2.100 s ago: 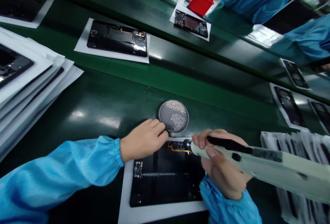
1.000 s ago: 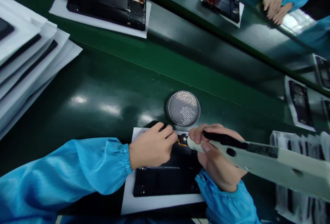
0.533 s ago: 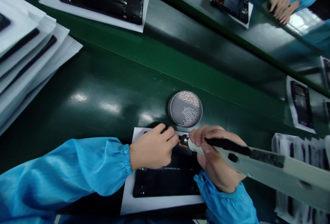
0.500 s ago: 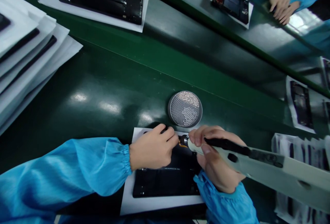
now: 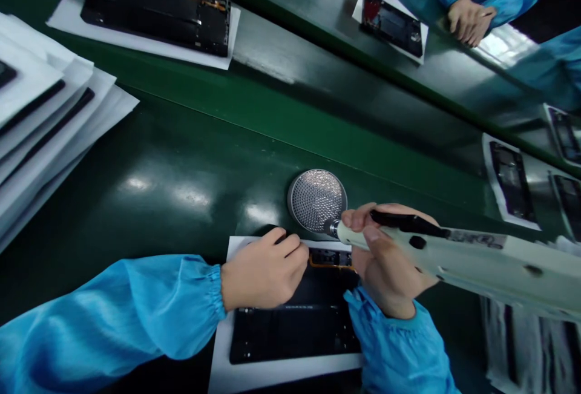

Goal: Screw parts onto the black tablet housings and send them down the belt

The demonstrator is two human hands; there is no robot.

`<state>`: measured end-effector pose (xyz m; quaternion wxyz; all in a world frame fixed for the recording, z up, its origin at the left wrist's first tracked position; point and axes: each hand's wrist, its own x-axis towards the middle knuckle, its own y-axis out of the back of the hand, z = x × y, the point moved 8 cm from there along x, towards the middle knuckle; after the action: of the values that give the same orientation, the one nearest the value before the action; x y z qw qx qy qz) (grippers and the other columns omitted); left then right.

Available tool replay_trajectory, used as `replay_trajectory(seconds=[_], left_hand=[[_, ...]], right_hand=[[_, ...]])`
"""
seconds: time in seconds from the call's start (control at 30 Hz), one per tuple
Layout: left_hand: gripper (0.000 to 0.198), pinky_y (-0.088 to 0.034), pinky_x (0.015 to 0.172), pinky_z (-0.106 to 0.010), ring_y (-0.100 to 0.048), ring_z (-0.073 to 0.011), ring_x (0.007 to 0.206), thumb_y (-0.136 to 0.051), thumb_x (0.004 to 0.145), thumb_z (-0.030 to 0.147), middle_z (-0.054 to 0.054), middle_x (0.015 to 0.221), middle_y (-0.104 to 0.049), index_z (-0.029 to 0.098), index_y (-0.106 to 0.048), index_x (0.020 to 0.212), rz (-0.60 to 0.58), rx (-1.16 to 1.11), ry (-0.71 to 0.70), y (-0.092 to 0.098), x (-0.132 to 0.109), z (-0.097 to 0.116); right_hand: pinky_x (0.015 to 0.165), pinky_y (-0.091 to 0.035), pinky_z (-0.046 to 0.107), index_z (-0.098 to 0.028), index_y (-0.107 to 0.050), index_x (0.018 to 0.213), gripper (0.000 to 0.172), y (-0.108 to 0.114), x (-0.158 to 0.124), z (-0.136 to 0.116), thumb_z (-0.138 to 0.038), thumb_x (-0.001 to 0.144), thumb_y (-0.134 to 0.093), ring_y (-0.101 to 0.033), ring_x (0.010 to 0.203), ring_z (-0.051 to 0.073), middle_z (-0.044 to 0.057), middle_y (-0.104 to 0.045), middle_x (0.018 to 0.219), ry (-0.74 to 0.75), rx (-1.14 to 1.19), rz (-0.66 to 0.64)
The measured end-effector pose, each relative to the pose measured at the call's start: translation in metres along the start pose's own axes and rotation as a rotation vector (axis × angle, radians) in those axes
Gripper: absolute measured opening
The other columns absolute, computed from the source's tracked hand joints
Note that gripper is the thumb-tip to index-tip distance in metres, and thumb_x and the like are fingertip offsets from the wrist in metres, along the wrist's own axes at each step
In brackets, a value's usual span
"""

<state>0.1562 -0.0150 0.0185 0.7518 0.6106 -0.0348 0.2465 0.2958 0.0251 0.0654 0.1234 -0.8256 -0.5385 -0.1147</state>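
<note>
A black open device (image 5: 295, 327) lies on a white sheet (image 5: 272, 376) at the near edge of the green bench. My left hand (image 5: 263, 273) rests curled on the device's upper left corner, fingers pressed together on it. My right hand (image 5: 390, 267) grips a long white electric screwdriver (image 5: 454, 258). The screwdriver's metal tip sits over the near rim of a round silver screw tray (image 5: 316, 200), just beyond the device.
A stack of white sheets with black devices (image 5: 40, 128) fills the left. More devices on sheets (image 5: 154, 9) ride a green conveyor behind. Another person's hands (image 5: 467, 19) and blue sleeves are at the top right. Further devices (image 5: 508, 182) lie on the right.
My right hand lifted the screwdriver tip off the device and moved it up to the screw tray. My left hand stayed on the device's corner.
</note>
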Motion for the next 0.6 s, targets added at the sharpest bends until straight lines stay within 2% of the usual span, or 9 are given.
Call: replay_trajectory(seconds=[0.2, 0.4, 0.6], left_hand=[[0.023, -0.045, 0.081, -0.04, -0.059, -0.0257, 0.099, -0.047, 0.1, 0.017, -0.014, 0.106, -0.065, 0.009, -0.069, 0.101, -0.032, -0.029, 0.071, -0.0043, 0.0006, -0.0055], [0.023, -0.045, 0.082, -0.041, -0.058, -0.0277, 0.101, -0.048, 0.1, 0.018, -0.014, 0.109, -0.065, 0.008, -0.068, 0.104, -0.034, -0.022, 0.063, -0.0038, -0.0005, -0.0043], [0.025, -0.045, 0.083, -0.042, -0.058, -0.0275, 0.101, -0.046, 0.1, 0.019, -0.014, 0.11, -0.065, 0.008, -0.069, 0.106, -0.032, -0.011, 0.059, -0.0049, -0.0002, -0.0041]], right_hand=[[0.067, -0.056, 0.04, -0.02, -0.071, 0.095, 0.028, 0.0009, 0.0002, 0.0034, -0.006, 0.072, -0.067, -0.061, 0.064, 0.018, 0.0, -0.065, 0.071, 0.02, 0.005, -0.005], [0.066, -0.054, 0.04, -0.02, -0.071, 0.092, 0.023, 0.0005, -0.0006, 0.0067, -0.009, 0.072, -0.07, -0.061, 0.064, 0.018, 0.0, -0.063, 0.07, 0.002, 0.008, 0.031], [0.067, -0.054, 0.04, -0.022, -0.071, 0.094, 0.024, -0.0013, 0.0004, 0.0064, -0.008, 0.074, -0.069, -0.06, 0.064, 0.018, 0.001, -0.062, 0.071, 0.006, 0.033, 0.002]])
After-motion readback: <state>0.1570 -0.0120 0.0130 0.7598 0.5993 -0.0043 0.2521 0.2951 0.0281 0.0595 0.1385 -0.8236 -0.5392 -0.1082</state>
